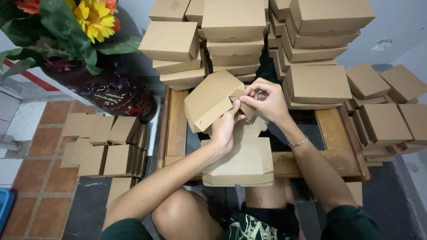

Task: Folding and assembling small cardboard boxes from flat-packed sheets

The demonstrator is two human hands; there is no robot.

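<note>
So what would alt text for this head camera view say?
Left hand and right hand fold a brown cardboard box above a wooden table stacked with finished boxes. Flat blanks lie on the floor, beside sunflowers.

Bright, even light; soft shadows, sharp focus (edges bend slightly outward).

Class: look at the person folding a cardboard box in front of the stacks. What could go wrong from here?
1. Both hands, left hand and right hand, pinch one corner flap of the half-folded box; it might crease or tear.
2. The tall stacks of finished boxes stand close behind; a bump might topple them.
</note>
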